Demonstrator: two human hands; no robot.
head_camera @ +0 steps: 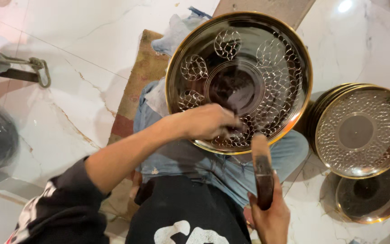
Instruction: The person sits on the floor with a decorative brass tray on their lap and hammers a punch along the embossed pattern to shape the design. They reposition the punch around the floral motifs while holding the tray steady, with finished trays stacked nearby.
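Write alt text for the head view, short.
A person seated on a marble floor presses the left hand onto a large round brass plate with hammered circular patterns resting on their lap, while the right hand grips a wooden mallet. A stack of similar plates sits beside them.

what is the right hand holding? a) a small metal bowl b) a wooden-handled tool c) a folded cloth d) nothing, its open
b: the right hand is wrapped around a dark wooden-handled tool whose end points up toward the big brass plate, while the left hand rests on that plate's patterned surface.
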